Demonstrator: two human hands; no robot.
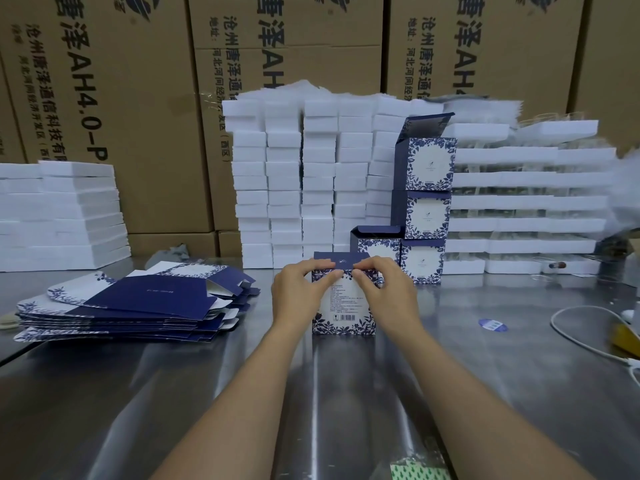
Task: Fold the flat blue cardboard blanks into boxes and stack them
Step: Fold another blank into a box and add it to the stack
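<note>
A blue-and-white floral box [343, 311] stands upright on the metal table [207, 393] in the middle. My left hand [298, 289] grips its upper left edge and my right hand [384, 289] its upper right edge, fingers pressing on the dark blue top flap [343, 260]. A pile of flat blue blanks [131, 306] lies to the left. Behind the held box stands a single folded box [377, 245] with its top open, and right of it a stack of three folded boxes [427, 202], the topmost with its lid up.
White foam blocks [304, 181] are piled along the back, more at the left [59, 213] and right [526, 202]. Big brown cartons [138, 98] form the wall behind. A white cable [581, 334] and a blue round sticker [492, 324] lie at the right.
</note>
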